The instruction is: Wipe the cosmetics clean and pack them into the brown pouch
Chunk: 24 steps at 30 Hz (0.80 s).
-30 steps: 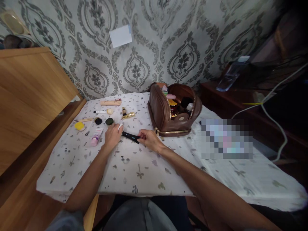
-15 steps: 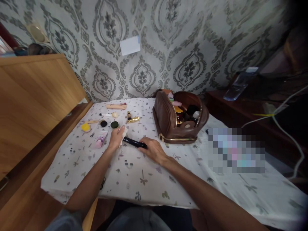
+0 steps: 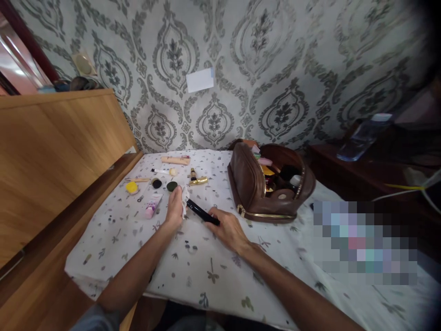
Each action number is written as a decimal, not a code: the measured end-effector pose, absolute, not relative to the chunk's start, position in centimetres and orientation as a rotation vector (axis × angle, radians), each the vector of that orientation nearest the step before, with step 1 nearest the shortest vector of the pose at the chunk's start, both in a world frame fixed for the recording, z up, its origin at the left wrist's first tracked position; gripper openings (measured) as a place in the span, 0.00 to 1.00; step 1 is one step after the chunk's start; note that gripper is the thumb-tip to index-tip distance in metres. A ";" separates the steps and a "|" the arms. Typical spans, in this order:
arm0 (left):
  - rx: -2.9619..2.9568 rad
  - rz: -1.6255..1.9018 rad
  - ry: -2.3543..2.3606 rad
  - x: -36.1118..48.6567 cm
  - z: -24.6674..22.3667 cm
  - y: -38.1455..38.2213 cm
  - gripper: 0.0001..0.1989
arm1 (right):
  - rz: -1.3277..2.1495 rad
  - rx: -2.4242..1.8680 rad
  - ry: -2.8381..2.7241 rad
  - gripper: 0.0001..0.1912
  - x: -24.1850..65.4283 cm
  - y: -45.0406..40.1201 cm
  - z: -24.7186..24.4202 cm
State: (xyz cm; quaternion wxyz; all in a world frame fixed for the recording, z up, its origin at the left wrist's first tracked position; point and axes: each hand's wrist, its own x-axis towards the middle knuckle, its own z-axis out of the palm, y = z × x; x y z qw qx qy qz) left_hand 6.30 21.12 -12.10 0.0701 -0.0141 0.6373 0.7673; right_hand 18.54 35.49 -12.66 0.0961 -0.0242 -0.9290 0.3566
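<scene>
My right hand [image 3: 229, 228] is closed round one end of a black cylindrical item [image 3: 202, 213], which tilts up toward the left. Its other end points at a white tissue [image 3: 184, 202] that my left hand [image 3: 175, 208] grips. Just beyond my left hand lies a dark round lid [image 3: 172, 186], with a small dark jar [image 3: 156, 183] beside it. A pink and white tube [image 3: 153, 206] rests to the left of that hand. Gold-coloured cosmetics [image 3: 199, 180] lie a little farther back.
An open brown bag [image 3: 253, 188] holding cosmetics stands at the right. Toward the back left are a brush [image 3: 165, 171], a beige tube [image 3: 175, 160] and a yellow sponge [image 3: 131, 187]. A clear bottle [image 3: 361, 138] stands at the far right, beyond a blurred-out patch.
The whole view has shifted, so things appear farther right and lower. A small gap now shows between the black item's end and the tissue; both hands keep their holds.
</scene>
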 end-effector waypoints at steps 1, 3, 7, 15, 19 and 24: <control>-0.022 2.346 1.931 6.7 -12.1 21.3 0.20 | 1.074 -0.076 -2.739 0.03 18.6 35.4 -12.6; 0.036 2.404 1.945 7.4 -12.1 21.7 0.21 | 1.130 -0.075 -2.709 0.02 18.7 35.2 -12.6; 0.168 2.415 1.750 7.9 -12.1 22.1 0.24 | 1.348 -0.047 -2.624 0.07 18.8 34.5 -12.6; 0.259 2.265 1.401 8.8 -10.6 21.8 0.28 | 2.179 -0.009 -2.214 0.24 18.4 33.6 -13.3; 0.311 2.113 1.400 10.0 -10.5 21.8 0.27 | 2.353 -0.046 -2.061 0.32 18.3 33.5 -13.4; 0.380 1.882 1.493 11.4 -10.9 22.2 0.27 | 2.323 -0.151 -2.087 0.33 18.1 33.5 -14.0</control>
